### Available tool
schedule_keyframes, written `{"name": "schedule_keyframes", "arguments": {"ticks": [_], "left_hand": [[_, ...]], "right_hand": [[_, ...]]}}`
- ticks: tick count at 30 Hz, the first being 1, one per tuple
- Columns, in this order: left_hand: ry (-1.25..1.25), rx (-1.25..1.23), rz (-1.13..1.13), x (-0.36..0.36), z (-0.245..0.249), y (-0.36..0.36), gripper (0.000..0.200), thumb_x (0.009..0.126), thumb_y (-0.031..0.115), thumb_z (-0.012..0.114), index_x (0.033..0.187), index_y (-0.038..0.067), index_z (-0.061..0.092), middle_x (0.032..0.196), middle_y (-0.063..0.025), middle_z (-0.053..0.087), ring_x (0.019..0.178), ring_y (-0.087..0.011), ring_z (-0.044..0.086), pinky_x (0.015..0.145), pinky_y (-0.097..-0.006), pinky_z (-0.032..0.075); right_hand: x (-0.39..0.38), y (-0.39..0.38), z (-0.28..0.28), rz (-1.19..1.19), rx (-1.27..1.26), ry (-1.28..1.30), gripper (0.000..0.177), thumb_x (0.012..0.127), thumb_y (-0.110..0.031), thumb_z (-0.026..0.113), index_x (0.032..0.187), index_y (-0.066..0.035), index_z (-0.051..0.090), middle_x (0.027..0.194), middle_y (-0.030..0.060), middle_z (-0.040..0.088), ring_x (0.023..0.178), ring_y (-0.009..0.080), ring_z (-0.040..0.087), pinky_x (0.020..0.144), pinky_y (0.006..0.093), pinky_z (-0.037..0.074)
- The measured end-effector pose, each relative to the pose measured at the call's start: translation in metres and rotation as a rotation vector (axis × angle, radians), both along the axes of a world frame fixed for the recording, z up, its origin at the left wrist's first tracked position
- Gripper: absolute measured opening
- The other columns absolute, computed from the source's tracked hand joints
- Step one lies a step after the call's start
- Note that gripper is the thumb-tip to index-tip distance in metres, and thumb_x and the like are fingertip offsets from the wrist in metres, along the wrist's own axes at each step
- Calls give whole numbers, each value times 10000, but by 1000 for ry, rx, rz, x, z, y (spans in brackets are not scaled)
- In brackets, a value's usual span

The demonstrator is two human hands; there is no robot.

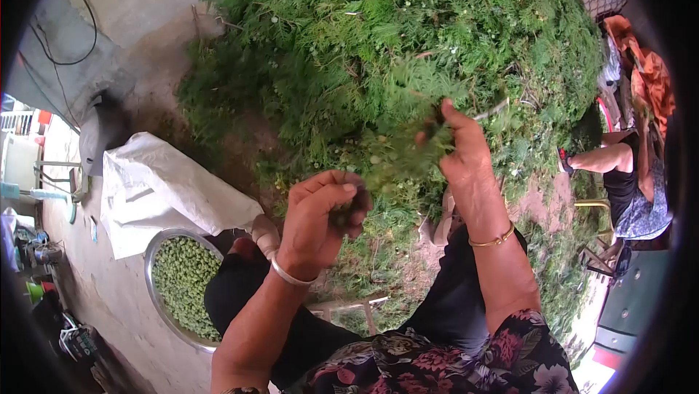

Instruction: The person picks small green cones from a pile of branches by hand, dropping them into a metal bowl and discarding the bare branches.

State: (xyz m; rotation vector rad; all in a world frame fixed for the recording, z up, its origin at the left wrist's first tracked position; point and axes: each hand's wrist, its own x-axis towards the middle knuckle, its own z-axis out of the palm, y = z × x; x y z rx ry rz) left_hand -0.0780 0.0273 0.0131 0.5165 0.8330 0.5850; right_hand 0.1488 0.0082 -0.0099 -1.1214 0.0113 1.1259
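Observation:
My right hand (466,148) is closed around a leafy evergreen sprig (404,157) with small pale green cones on it. The sprig is blurred by motion and reaches left toward my other hand. Fingers curled inward, my left hand (320,213) is close to the sprig's lower end. Something dark and greenish shows in its palm, too shaded to make out. Behind both hands rises a big heap of cut evergreen branches (473,22). To the left, a round metal basin (151,266) on the floor holds many small green cones (183,285).
A white sack (164,183) lies on the concrete beside the basin. Another person sits at the right, with a leg (611,159) stretched toward the heap. Loose cuttings are scattered around my feet. A dark cable (91,26) hangs at the upper left.

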Motion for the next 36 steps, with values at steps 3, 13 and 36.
{"name": "schedule_keyframes", "arguments": {"ticks": [3,13,36], "left_hand": [[-94,-57,-13,4,-17,-7,158,865,178,600,794,38,583,736,-114,609,570,-134,503,478,-252,401],[91,49,-48,22,-27,-25,138,859,144,655,869,19,596,690,-43,590,554,-87,513,447,-220,387],[-115,-85,-206,20,-29,-36,68,857,70,579,864,2,579,836,-128,642,618,-126,551,482,-245,431]], "right_hand": [[-11,2,1,-48,49,132,300,969,-244,434,1100,16,508,985,202,587,888,330,587,767,524,516],[-43,-1,1,50,204,314,397,999,-289,324,1196,32,450,1044,241,563,951,372,556,868,548,470],[-6,-1,-12,-104,359,416,329,941,-244,480,1089,44,423,935,226,495,811,299,465,475,264,386]]}}
